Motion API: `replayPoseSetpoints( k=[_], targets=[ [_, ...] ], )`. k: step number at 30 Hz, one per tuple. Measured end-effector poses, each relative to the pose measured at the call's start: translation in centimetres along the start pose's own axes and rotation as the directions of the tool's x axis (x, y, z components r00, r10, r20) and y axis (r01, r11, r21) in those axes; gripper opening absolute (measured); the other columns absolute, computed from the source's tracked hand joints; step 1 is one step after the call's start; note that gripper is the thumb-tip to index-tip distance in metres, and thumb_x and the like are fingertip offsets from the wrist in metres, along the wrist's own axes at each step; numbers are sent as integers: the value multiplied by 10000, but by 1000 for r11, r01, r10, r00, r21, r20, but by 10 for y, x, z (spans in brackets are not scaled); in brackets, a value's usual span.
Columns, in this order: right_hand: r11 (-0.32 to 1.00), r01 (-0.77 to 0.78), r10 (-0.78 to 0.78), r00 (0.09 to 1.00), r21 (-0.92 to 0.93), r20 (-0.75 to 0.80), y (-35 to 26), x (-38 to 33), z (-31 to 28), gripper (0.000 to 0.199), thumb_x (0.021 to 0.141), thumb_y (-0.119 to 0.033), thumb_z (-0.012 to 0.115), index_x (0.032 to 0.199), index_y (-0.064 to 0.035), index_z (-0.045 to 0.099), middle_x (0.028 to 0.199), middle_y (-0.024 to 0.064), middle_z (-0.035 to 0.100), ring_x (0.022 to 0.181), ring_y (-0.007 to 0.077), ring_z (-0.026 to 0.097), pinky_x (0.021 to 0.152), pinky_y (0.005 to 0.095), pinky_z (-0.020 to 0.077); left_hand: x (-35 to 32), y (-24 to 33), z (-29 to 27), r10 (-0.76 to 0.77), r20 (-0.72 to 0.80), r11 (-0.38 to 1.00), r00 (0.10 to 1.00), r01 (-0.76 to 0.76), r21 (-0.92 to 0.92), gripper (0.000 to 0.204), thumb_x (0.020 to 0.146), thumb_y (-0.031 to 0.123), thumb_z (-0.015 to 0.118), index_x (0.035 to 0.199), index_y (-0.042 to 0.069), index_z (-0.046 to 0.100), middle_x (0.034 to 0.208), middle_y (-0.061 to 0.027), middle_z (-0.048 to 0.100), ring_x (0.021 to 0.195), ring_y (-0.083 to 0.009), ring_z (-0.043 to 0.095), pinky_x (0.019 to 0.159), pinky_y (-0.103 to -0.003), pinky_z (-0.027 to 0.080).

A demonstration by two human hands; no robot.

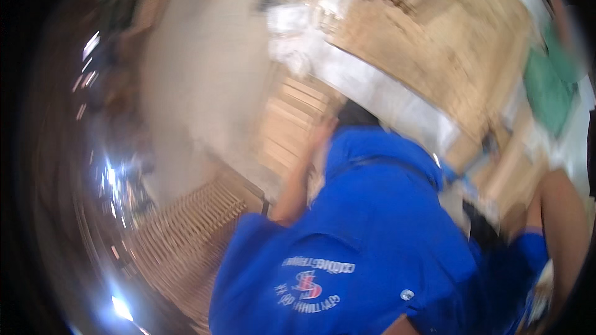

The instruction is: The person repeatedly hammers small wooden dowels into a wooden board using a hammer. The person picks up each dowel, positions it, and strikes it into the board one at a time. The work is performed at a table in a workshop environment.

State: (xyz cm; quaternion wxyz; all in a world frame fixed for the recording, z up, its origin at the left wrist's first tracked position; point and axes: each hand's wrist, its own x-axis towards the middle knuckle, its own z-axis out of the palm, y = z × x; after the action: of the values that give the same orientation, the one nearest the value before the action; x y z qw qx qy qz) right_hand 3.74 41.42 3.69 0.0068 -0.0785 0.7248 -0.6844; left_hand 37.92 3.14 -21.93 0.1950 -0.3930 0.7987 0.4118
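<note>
The picture is badly smeared by motion. Neither my left hand nor my right hand shows. A person in a blue shirt [366, 236] fills the lower middle, bent over with dark hair [357, 115] toward the top. That person's bare arm [297, 180] is raised, its hand [323, 131] against a stack of pale wooden slats [290, 125]. A second bare arm [562, 223] with a blue sleeve stands at the right rim; whose it is I cannot tell.
A slatted wooden frame [186, 236] lies at lower left on a pale floor [198, 74]. Large wooden panels [434, 43] and a white sheet [379, 90] lie behind the person. Something green [547, 90] sits at the right. Dark clutter lines the left rim.
</note>
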Motion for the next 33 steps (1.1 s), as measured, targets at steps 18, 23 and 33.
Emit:
replayPoseSetpoints(
  k=[18,23,33],
  targets=[
    [840,-542,513,788,11,-339,167,-136,15,318,988,-249,571,1184,-8,640,947,70,668,865,137,616,795,296,493,33,42,-8,-149,251,944,956,61,325,679,1045,526,319,1287,-48,589,1181,-272,661,1121,-421,617,931,-465,466],
    [913,-367,263,863,-177,-432,178,-79,5,340,985,-255,576,1216,-12,632,1006,95,689,930,161,644,840,306,498,29,59,2,-143,217,960,966,82,268,716,1044,539,306,1216,-86,610,1109,-250,680,1046,-363,642,893,-441,474],
    [685,-418,174,889,-597,-423,256,88,-36,691,968,-575,488,1384,-24,517,1394,269,531,1259,385,544,1048,451,444,12,98,5,-153,214,901,965,48,430,653,1041,503,357,1092,-75,657,920,-201,714,825,-330,691,710,-456,509]
  ],
)
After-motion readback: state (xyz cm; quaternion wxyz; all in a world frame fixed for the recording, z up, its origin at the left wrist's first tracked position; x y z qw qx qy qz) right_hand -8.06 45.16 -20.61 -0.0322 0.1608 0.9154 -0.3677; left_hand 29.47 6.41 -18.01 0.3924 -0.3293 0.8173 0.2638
